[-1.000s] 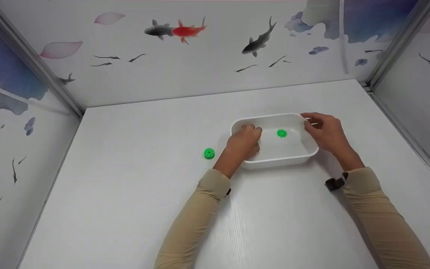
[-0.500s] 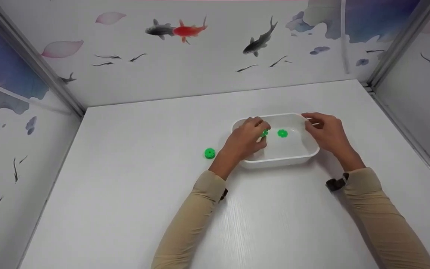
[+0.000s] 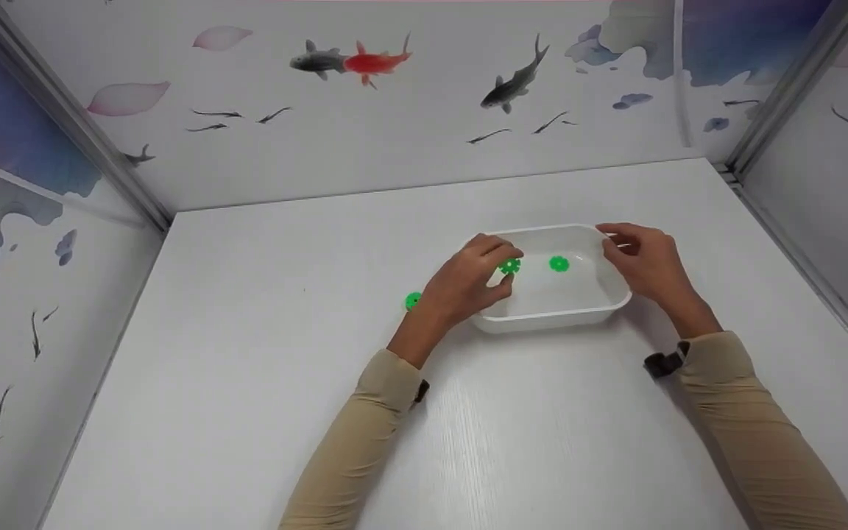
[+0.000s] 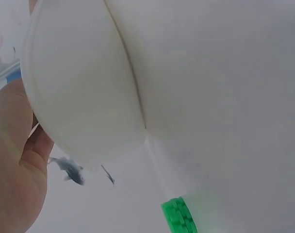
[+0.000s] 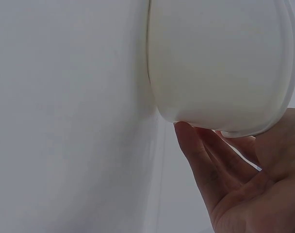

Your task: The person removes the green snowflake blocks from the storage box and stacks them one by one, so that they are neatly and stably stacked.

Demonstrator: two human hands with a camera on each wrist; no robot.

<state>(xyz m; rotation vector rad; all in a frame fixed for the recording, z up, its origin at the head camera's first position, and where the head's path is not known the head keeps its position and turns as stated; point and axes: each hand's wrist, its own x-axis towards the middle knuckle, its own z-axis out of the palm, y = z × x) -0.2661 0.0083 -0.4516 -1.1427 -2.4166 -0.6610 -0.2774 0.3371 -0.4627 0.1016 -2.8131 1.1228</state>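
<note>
Over the left end of a white tub (image 3: 550,319), my left hand (image 3: 461,285) pinches a green notched disc (image 3: 510,266) between thumb and fingers. A second green notched disc (image 3: 559,263) lies flat on the tub's floor. My right hand (image 3: 646,259) holds the tub's right end at its far corner; in the right wrist view its fingertips press the tub's outer wall (image 5: 215,63). A thicker green round piece (image 4: 179,216), notched along its side, rests on the table left of the tub. In the head view my left wrist partly covers it. The left wrist view hides the pinched disc.
The white table (image 3: 247,353) spreads to the left and in front of the tub. A patterned back panel (image 3: 424,140) and side panels with metal corner posts enclose it. A dark strap piece (image 3: 663,364) shows at the right cuff.
My left hand has come up from the tub's floor with the green disc, then drawn slightly left, now partly covering the thicker green piece. The right hand and tub have stayed put.
</note>
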